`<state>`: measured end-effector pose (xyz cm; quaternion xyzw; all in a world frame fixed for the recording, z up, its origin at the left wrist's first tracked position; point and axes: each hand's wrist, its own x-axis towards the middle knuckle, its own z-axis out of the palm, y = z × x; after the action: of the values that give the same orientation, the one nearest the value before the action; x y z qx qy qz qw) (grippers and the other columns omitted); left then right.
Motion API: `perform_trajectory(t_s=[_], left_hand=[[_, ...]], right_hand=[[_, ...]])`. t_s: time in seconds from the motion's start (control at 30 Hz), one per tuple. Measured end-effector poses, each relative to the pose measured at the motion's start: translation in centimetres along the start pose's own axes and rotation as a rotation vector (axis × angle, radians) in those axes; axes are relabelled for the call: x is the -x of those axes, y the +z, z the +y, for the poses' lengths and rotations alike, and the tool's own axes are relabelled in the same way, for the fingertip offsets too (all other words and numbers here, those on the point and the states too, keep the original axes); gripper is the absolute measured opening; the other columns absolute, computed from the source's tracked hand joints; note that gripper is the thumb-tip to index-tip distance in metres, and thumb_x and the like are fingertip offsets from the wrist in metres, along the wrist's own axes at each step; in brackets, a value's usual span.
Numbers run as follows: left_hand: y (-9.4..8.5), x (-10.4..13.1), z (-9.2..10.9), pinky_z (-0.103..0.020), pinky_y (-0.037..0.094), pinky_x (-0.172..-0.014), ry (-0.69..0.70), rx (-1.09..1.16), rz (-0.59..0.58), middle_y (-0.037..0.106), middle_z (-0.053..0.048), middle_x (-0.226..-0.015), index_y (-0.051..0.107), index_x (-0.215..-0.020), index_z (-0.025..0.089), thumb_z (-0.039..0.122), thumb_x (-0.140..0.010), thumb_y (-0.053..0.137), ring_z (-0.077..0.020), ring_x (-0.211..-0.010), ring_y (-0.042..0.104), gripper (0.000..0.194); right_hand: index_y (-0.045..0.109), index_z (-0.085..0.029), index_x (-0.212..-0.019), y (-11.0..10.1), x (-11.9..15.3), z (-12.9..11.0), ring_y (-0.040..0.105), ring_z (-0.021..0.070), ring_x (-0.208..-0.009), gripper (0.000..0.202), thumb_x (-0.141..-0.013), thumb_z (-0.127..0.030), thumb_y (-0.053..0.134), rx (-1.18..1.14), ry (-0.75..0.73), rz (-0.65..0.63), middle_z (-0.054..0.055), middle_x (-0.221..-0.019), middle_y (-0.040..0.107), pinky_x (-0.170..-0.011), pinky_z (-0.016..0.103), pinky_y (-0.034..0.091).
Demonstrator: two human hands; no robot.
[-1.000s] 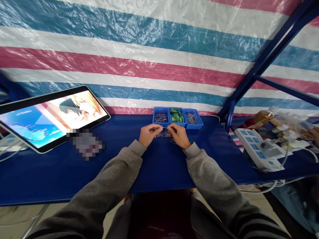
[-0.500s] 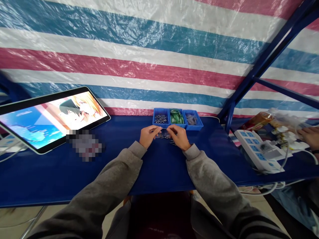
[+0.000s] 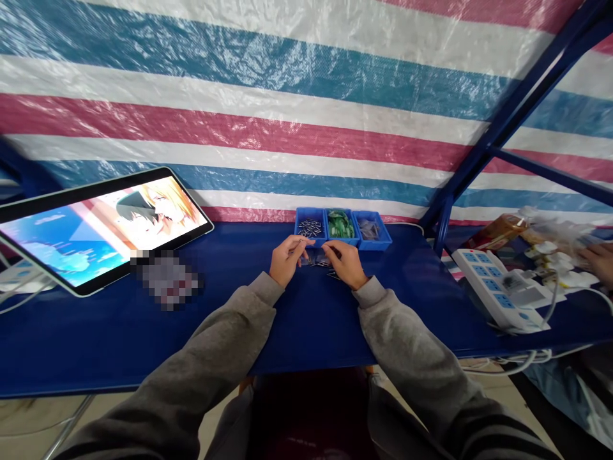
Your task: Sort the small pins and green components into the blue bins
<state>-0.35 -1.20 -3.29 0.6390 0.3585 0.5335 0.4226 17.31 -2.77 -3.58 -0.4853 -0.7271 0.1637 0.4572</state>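
Observation:
My left hand [image 3: 286, 260] is just in front of the left blue bin [image 3: 299, 240], thumb and fingertips pressed together. My right hand [image 3: 348, 262] faces it across a narrow gap, also in a pinch. Whatever either pinch holds is too small to make out. Below and between the hands, small metal screw-like pieces [image 3: 332, 274] and bits of clear plastic [image 3: 320, 258] lie on the blue table [image 3: 311, 319]. The left bin contains many metal pieces [image 3: 310, 227]. Green packets [image 3: 340, 225] fill the middle bin, and clear plastic bags [image 3: 368, 229] lie in the right one.
A tablet [image 3: 204, 225] playing a cartoon leans at the left, beside a blurred-out item [image 3: 170, 281]. At the right are a white power strip [image 3: 488, 281], cables, a bottle [image 3: 500, 230] and another person's hand [image 3: 601, 262]. Striped sheeting [image 3: 306, 137] hangs behind.
My fingertips have moved apart. The left hand has risen slightly, and the thin piece seen between both hands no longer spans them.

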Motion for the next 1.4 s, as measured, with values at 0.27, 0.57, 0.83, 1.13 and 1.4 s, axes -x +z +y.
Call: perform_trajectory(t_s=[0.27, 0.57, 0.83, 1.13, 1.4], left_hand=[[-0.5, 0.1, -0.3, -0.022, 0.045, -0.056, 0.134, -0.343, -0.022, 0.067, -0.001, -0.071, 0.069, -0.102, 0.016, 0.043, -0.089, 0.054, -0.0113, -0.057, 0.056, 0.033], [-0.7, -0.1, -0.9, -0.024, 0.049, -0.061, 0.185, -0.4, 0.015, 0.072, -0.004, -0.076, 0.072, -0.08, 0.017, 0.044, -0.084, 0.061, -0.0152, -0.066, 0.063, 0.029], [-0.7, -0.1, -1.2, -0.024, 0.05, -0.063, 0.114, -0.332, -0.102, 0.071, -0.005, -0.077, 0.071, -0.098, 0.016, 0.046, -0.092, 0.047, -0.0144, -0.066, 0.063, 0.038], [-0.4, 0.4, -0.4, -0.02, 0.039, -0.05, -0.021, -0.156, -0.22, 0.052, 0.005, -0.051, 0.057, -0.119, 0.014, 0.047, -0.093, 0.045, -0.0086, -0.043, 0.043, 0.044], [-0.3, 0.3, -0.1, -0.02, 0.04, -0.049, -0.034, -0.143, -0.19, 0.055, 0.005, -0.052, 0.057, -0.118, 0.016, 0.047, -0.094, 0.044, -0.0083, -0.042, 0.044, 0.042]], right_hand=[[0.067, -0.018, -0.083, 0.0, -0.1, -0.1, 0.064, 0.019, -0.069, 0.03, -0.092, -0.039, 0.047, -0.018, -0.006, 0.039, 0.006, -0.074, 0.068, -0.062, 0.028, 0.049], [0.067, -0.017, -0.083, -0.1, -0.1, -0.2, 0.064, 0.0189, -0.07, 0.031, -0.092, -0.038, 0.048, 0.007, 0.004, 0.04, 0.007, -0.076, 0.069, -0.065, 0.028, 0.049], [0.067, -0.017, -0.083, -0.2, 0.0, -0.1, 0.063, 0.0177, -0.067, 0.028, -0.093, -0.034, 0.047, 0.015, -0.02, 0.009, 0.006, -0.077, 0.069, -0.065, 0.028, 0.049], [0.068, -0.02, -0.092, 0.3, 0.2, 0.3, 0.061, 0.0159, -0.065, 0.022, -0.089, -0.038, 0.057, -0.046, -0.08, -0.06, 0.005, -0.078, 0.067, -0.062, 0.027, 0.05], [0.065, -0.019, -0.083, 0.1, 0.2, 0.0, 0.059, 0.015, -0.063, 0.028, -0.091, -0.043, 0.053, -0.072, -0.122, -0.083, 0.004, -0.074, 0.064, -0.062, 0.026, 0.048]])
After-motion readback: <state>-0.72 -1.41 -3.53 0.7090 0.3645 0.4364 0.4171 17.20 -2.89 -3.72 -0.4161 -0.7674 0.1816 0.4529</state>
